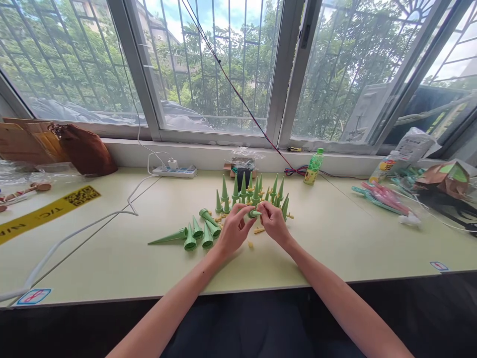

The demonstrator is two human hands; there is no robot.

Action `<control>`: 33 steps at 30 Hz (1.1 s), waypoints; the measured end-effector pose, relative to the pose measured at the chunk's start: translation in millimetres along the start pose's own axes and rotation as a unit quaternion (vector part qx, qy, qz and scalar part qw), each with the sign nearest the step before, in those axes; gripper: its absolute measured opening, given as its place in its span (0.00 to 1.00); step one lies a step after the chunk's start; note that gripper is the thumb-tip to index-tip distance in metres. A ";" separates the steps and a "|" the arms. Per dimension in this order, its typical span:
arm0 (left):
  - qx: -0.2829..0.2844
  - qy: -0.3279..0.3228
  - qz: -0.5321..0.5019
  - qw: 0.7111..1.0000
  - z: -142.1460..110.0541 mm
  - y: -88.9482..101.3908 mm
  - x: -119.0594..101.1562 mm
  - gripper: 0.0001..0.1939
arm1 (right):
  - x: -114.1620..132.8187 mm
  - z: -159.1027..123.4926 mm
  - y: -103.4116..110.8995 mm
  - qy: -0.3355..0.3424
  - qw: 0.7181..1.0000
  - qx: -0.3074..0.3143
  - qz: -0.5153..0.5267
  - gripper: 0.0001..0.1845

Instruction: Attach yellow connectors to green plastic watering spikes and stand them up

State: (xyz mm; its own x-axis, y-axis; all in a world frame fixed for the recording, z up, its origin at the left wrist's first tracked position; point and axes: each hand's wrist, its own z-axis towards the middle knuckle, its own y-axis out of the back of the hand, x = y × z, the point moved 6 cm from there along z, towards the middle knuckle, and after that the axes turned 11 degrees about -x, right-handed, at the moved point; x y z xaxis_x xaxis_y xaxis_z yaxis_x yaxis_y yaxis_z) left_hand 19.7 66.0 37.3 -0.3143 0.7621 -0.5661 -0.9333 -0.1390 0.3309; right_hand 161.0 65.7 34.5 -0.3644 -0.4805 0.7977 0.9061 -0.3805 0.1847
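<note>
Fingers of my left hand (234,229) are closed round a green plastic watering spike (254,214), held on its side just above the table. My right hand (275,222) pinches close to the same spike; whatever sits between those fingertips is too small and covered to make out. Behind both hands stand several upright green spikes (224,191) with little yellow valve pieces on them. Loose green spikes (191,238) lie and stand left of my left hand. A yellow valve piece (259,230) and another small yellow piece (250,244) rest on the table below my hands.
A green bottle (313,168) stands at the back right. A power strip (175,171) with a white cable (93,222) lies at the back left. A brown pouch (87,151) is farther left. Pink and teal plastic items (387,199) lie at the right.
</note>
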 end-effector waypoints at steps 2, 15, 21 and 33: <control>-0.009 0.031 0.002 0.999 1.3 1.3 -0.4 0.14 | -1.6 0.4 1.3 -0.005 1.000 -0.011 0.009 0.19; 0.078 0.257 -0.093 0.959 -1.0 -7.9 14.7 0.32 | 1.4 -2.8 -0.4 0.013 0.999 0.009 0.041 0.17; 0.133 0.359 -0.193 0.904 -8.5 -15.6 17.5 0.30 | 4.4 -3.3 0.3 0.026 0.999 0.018 0.037 0.16; 0.132 0.326 -0.207 0.913 -7.0 -13.8 15.3 0.26 | 7.1 -3.4 1.9 0.034 0.999 0.012 0.019 0.17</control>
State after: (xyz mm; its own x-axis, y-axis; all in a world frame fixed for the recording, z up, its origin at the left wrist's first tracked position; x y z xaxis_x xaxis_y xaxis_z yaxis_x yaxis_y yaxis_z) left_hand 26.5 75.1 18.8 -0.0606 0.1644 -0.9845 -0.9479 0.2996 0.1083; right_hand 159.4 58.9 38.5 -0.3428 -0.5474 0.7635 0.9242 -0.3422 0.1696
